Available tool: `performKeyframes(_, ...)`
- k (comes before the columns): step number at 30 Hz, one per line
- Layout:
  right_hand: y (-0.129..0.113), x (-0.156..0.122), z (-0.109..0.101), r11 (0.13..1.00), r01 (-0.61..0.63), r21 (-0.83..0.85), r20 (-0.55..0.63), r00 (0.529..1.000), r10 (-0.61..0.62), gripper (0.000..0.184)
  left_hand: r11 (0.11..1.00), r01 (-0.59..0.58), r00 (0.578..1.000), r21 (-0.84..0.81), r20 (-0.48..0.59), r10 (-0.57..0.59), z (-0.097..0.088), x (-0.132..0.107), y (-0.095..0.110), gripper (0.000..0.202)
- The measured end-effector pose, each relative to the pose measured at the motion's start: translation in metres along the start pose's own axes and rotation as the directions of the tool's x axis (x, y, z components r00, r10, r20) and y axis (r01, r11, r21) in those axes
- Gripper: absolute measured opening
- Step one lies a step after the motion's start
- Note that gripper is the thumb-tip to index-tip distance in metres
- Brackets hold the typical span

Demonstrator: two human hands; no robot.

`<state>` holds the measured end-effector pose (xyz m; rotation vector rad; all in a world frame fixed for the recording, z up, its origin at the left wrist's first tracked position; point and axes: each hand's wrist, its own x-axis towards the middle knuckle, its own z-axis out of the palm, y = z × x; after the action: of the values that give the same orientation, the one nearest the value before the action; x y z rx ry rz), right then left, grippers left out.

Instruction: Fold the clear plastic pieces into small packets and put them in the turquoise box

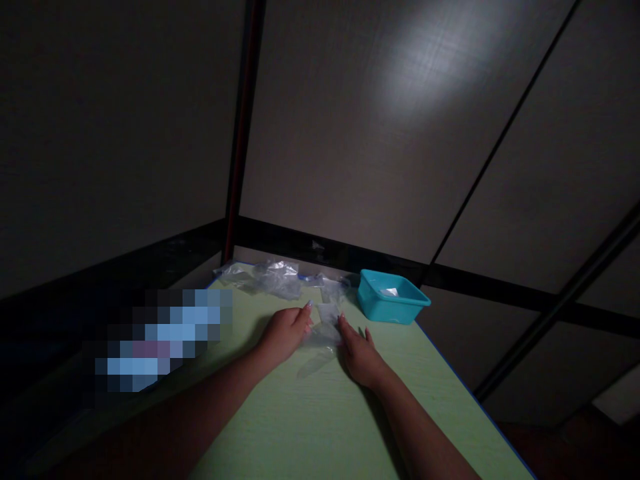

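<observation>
A small clear plastic bag (327, 325) lies on the green tabletop between my two hands. At its left edge, my left hand (287, 330) has curled fingers and a raised thumb, closed on the film. My right hand (361, 355) rests against the bag's right side with its fingers stretched out and apart. A thin flap of clear film trails from the bag towards me. Just beyond my hands, crumpled clear plastic bags (277, 279) are heaped along the table's far edge.
A turquoise plastic basket (393, 307) stands at the far right of the green table (300, 427), with something whitish inside. Dark-trimmed wall panels (340, 133) rise behind the table. A blurred-out blue patch (165, 340) covers the left edge.
</observation>
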<state>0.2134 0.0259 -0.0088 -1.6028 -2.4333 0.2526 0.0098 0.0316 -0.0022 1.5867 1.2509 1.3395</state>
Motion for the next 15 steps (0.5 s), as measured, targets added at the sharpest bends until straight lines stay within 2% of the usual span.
performKeyframes(10,-0.006,-0.001,-0.004,1.000,-0.008,-0.012,-0.004,1.000,0.008,0.067,0.995,0.066,0.998,-0.079,-0.010,-0.067,0.002,-0.002,0.010,0.049)
performKeyframes(15,-0.008,-0.003,-0.007,1.000,0.016,-0.003,0.012,1.000,-0.016,0.064,0.972,0.148,0.989,-0.181,0.028,-0.145,0.002,-0.004,0.015,0.052)
